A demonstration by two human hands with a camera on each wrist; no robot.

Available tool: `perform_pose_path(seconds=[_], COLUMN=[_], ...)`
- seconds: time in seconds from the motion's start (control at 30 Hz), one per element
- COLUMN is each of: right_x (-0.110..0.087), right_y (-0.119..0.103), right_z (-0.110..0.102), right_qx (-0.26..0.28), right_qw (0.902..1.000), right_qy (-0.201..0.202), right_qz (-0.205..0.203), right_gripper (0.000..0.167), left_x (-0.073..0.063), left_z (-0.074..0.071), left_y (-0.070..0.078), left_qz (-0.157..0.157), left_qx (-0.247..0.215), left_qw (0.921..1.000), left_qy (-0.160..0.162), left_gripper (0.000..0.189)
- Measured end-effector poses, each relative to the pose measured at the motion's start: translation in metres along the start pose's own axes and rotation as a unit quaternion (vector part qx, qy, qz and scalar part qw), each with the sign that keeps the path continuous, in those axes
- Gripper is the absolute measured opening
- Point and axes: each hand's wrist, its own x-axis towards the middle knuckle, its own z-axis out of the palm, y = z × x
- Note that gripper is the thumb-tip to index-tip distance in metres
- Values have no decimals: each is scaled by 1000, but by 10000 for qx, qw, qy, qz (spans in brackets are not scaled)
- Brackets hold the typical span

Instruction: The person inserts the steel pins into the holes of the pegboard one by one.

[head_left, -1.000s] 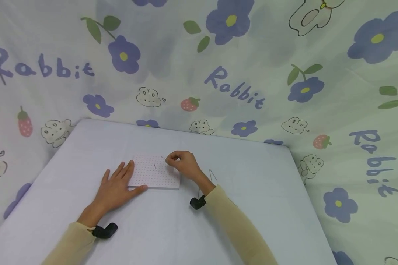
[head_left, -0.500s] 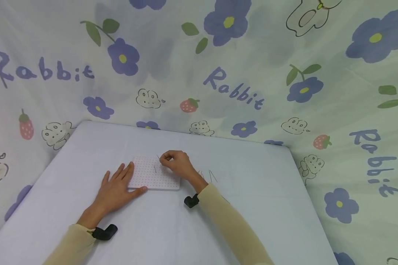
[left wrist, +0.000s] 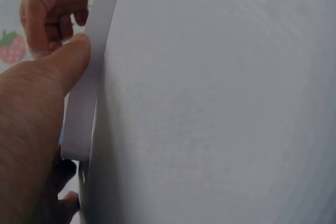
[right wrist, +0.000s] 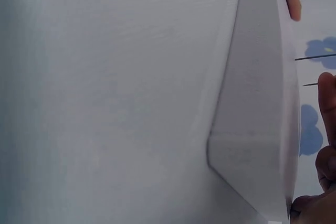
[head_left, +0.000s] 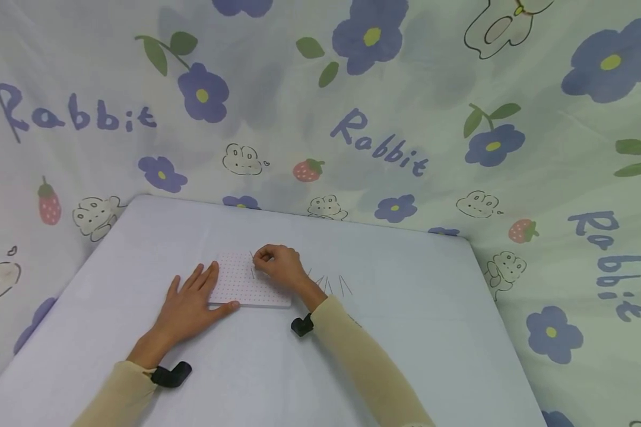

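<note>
A white board (head_left: 235, 290) with a grid of pink dots lies on the table in the head view. My left hand (head_left: 187, 305) rests at its left side, fingers spread and thumb (left wrist: 71, 59) along the front edge. One thin needle (right wrist: 315, 56) stands upright in the board. Over the board's right half, my right hand (head_left: 282, 267) pinches a second needle (right wrist: 311, 84) between thumb and fingertips. In the right wrist view its point is just off the board's surface, beside the standing needle. The curled fingers hide most of the held needle.
Several loose needles (head_left: 344, 285) lie on the white table (head_left: 416, 308) right of the board, some close to my right wrist. A cloth (head_left: 278, 112) printed with flowers and rabbits hangs behind the table and along its sides.
My right hand has moved left with its needle, closer to the standing needle, and more loose needles show behind the wrist. The left hand has stayed in place on the board.
</note>
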Motion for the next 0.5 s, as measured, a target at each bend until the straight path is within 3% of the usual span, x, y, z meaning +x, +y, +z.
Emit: perform_pose_path(seconds=[0.5], right_x=[2], right_y=[-1], right_z=[6], right_qx=[-3], right_qw=[9999], right_qy=[140], right_qz=[-83], right_gripper=[9], left_x=[1], left_z=[5], left_y=[-6], left_qz=[47], left_qx=[-90], left_qw=[9999], left_qy=[85], left_gripper=[110])
